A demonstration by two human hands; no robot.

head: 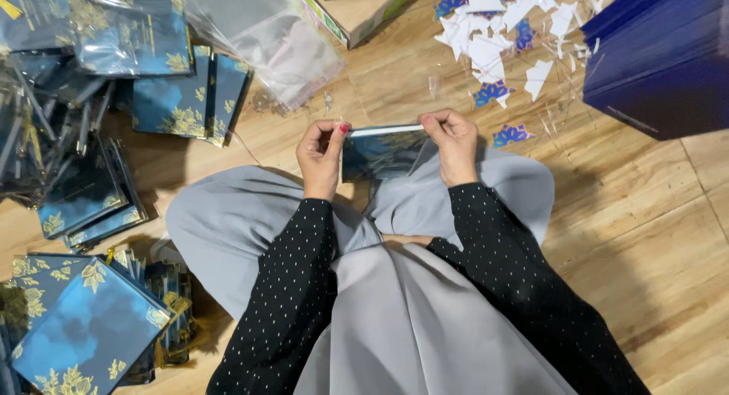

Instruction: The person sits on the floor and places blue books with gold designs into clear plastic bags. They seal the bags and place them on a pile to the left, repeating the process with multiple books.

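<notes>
A grey-clad lap (410, 319) and dotted black sleeves (296, 289) fill the near view. Above them a blue card with gold leaves (377, 150), in a clear sleeve, is pinched at its top corners by the left hand (320, 156) and the right hand (453, 143). The sleeve mouth appears to be being closed; an even fold along the top edge seems called for.

Two hands (322, 156), one card (380, 152)
</notes>
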